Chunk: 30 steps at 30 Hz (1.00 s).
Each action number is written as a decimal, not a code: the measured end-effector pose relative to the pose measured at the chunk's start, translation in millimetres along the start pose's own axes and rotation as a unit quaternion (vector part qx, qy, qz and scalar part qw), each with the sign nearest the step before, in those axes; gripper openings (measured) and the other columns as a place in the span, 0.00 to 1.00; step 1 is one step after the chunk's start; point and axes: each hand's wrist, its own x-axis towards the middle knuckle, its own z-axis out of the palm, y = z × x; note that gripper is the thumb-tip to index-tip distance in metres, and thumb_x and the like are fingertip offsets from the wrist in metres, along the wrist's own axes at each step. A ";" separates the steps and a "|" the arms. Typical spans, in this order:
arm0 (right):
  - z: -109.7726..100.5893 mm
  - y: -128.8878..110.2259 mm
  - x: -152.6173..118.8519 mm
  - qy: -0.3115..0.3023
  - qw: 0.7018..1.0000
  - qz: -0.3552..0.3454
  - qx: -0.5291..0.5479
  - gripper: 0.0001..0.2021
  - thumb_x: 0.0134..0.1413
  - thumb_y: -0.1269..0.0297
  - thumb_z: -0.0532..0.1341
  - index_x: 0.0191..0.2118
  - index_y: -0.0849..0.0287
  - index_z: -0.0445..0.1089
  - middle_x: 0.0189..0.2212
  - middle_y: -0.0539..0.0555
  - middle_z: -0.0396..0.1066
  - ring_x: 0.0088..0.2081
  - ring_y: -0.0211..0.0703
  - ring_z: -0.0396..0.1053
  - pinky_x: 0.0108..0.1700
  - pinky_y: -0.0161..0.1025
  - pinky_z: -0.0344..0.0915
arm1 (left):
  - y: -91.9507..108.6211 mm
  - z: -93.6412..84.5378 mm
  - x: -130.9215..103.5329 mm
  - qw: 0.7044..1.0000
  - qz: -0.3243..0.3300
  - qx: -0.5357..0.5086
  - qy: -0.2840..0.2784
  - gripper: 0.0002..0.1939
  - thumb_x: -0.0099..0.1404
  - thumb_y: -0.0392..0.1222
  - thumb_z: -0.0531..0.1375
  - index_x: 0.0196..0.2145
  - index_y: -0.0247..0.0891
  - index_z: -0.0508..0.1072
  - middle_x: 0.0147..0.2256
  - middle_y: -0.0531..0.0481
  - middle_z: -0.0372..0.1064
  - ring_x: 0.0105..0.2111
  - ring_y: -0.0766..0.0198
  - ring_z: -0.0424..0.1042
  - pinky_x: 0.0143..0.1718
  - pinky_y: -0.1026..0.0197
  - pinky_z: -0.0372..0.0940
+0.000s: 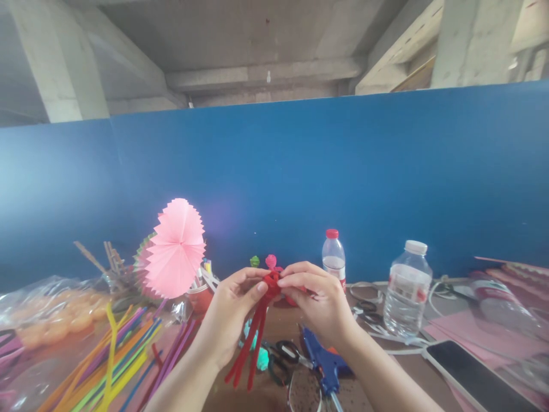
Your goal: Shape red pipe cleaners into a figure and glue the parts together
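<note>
Both hands meet in front of me above the brown table, closed on red pipe cleaners (258, 335) that are bent into a small knot at the top. Several straight red ends hang down below the fingers. My left hand (240, 297) pinches the knot from the left between thumb and fingers. From the right, my right hand (319, 292) grips the same knot with bent fingertips. Under the hands lie black-handled scissors (289, 352), a blue glue gun (323, 360) and a turquoise crumpled piece (262, 359).
Colourful pipe cleaners (115, 349) spread over the left side, near a pink paper fan (178, 249). Two water bottles, one red-capped (333, 252) and one white-capped (407, 292), stand at the back right. A phone (476, 375) lies at front right. A blue partition (274, 171) rises behind.
</note>
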 end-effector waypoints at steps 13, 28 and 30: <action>-5.8 -2.2 3.4 -0.011 1.000 -0.009 0.011 0.09 0.52 0.77 0.62 0.32 0.56 0.77 0.33 0.55 0.76 0.35 0.40 0.74 0.36 0.34 0.71 | 0.7 4.9 -0.4 0.988 -0.072 -0.139 -0.014 0.12 0.49 0.39 0.71 0.33 0.35 0.78 0.28 0.50 0.78 0.25 0.68 0.75 0.31 0.68 0.70; -1.7 3.2 -3.1 -0.007 0.998 0.036 0.054 0.08 0.51 0.73 0.62 0.29 0.55 0.77 0.30 0.52 0.73 0.31 0.39 0.72 0.32 0.34 0.69 | -0.6 5.9 -0.9 0.984 -0.096 -0.147 -0.020 0.11 0.52 0.37 0.70 0.34 0.35 0.77 0.28 0.49 0.78 0.24 0.68 0.75 0.28 0.69 0.70; -1.3 4.8 -4.2 0.002 0.996 0.053 0.065 0.06 0.49 0.74 0.64 0.29 0.55 0.75 0.29 0.51 0.74 0.30 0.39 0.73 0.31 0.34 0.70 | -0.7 5.6 -1.1 0.984 -0.096 -0.146 -0.030 0.10 0.53 0.37 0.69 0.34 0.38 0.75 0.27 0.51 0.77 0.24 0.69 0.75 0.27 0.70 0.69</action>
